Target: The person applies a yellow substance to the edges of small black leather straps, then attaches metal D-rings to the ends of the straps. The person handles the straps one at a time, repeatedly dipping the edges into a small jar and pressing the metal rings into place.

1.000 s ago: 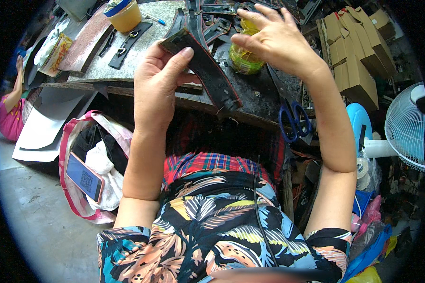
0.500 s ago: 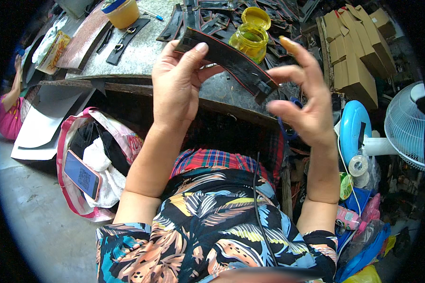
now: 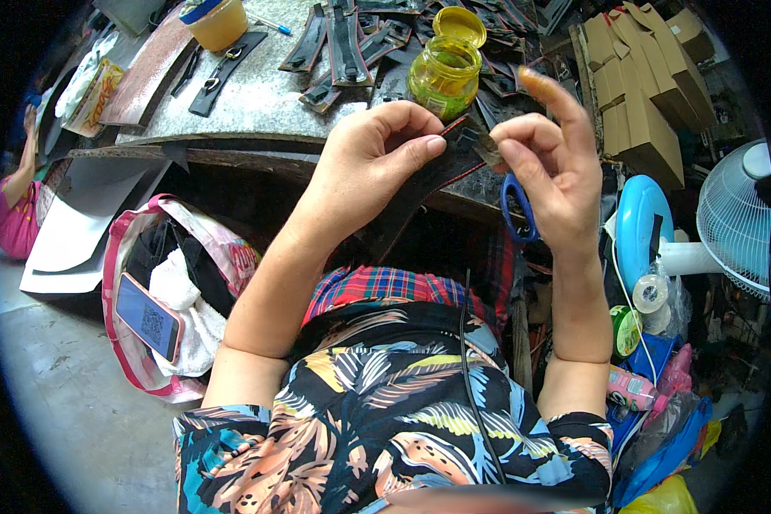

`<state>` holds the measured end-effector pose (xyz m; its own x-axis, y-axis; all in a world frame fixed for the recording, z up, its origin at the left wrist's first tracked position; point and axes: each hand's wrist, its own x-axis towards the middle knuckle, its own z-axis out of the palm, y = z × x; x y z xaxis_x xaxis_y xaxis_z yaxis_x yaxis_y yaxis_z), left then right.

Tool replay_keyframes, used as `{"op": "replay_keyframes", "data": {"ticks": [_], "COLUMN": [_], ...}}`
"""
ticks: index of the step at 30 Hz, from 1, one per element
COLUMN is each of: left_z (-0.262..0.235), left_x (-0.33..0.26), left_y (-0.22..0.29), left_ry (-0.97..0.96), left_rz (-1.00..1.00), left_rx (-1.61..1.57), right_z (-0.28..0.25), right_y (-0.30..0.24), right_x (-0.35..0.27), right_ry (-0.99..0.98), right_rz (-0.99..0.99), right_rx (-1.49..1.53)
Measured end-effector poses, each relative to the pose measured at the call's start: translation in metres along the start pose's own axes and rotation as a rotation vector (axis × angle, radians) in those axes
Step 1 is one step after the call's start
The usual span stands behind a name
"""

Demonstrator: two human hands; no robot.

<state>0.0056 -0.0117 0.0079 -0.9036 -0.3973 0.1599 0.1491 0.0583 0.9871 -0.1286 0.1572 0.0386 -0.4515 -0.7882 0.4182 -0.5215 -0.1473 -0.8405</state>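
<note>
A black strap piece with red edges hangs in front of the table's edge, slanting down toward my lap. My left hand pinches its side between thumb and fingers. At the strap's upper right end, my right hand grips a small flap or loop between thumb and fingers. The right index finger is raised and has a yellowish smear on its tip. Just beyond the hands stands a yellow glass jar with its lid tipped back. Blue scissor handles show beside my right hand.
Similar black strap pieces lie heaped across the back of the table. A tub with a blue rim and a buckled strap are at the left. Cardboard boxes and a fan stand right. A bag holds a phone.
The strap has swung from lying across, above the table, to slanting down toward my lap. My left hand moved right and shifted its grip; my right hand closed on the strap's end.
</note>
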Motion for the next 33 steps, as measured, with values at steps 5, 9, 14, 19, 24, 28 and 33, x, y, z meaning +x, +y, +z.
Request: {"op": "replay_keyframes", "data": {"ticks": [5,9,14,19,24,28,33], "left_z": [-0.002,0.003,0.006,0.000,0.003,0.011,0.008], "left_x": [0.001,0.002,0.002,0.001,0.005,0.003,0.001], "left_y": [-0.010,-0.011,-0.009,-0.014,-0.020,-0.020,-0.019], "left_ry": [-0.001,-0.051,-0.061,-0.010,0.057,0.105,0.084], "left_rz": [0.025,0.001,-0.051,-0.145,-0.175,-0.160,-0.158], "left_rx": [-0.097,-0.345,-0.483,-0.446,-0.478,-0.540,-0.497], "right_z": [-0.001,0.002,0.005,-0.011,-0.028,-0.029,-0.020], "right_y": [0.007,0.012,0.018,0.016,0.012,0.007,0.004], "right_x": [-0.017,-0.016,-0.010,-0.015,-0.025,-0.036,-0.037], "right_ry": [-0.096,-0.113,-0.126,-0.159,0.081,0.152,0.133], "right_rz": [-0.045,-0.085,-0.101,-0.036,-0.152,-0.016,0.001], "right_rx": [-0.077,-0.213,0.004,-0.020,-0.003,-0.034,-0.125]}}
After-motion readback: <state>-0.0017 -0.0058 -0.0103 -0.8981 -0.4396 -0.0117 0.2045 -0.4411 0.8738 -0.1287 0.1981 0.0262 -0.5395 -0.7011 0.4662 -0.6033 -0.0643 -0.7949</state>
